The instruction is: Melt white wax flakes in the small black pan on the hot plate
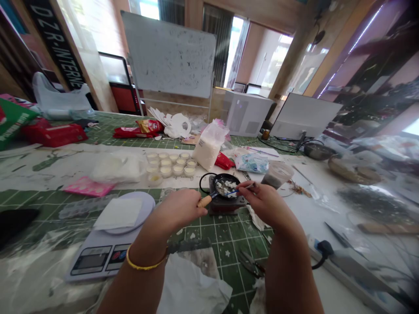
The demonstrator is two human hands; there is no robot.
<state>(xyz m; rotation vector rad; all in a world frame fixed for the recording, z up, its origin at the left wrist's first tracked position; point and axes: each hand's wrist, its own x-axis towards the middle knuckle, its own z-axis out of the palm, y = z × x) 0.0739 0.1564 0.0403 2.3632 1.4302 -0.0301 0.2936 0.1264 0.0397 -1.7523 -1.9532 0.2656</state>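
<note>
My left grip (181, 206) is wrapped around the wooden handle (204, 201) of a small black pan (235, 178), knuckles up, the forearm slanting in from below with a gold bangle (144, 266) at the wrist. My right grip (266, 200) pinches a thin tool (232, 192), its blue end among the white chunks (224, 186) in the pan; that forearm rises from the lower right, so my arms converge. The pan sits on a compact heater (225, 206) on the table (225, 237), green and gridded here. A scale (96, 255) stands to my left; beyond my left hand are rows of filled cups (166, 171), beside a plastic bag (207, 151). Farther back, a whiteboard (170, 52) stands before bright windows (237, 46).
</note>
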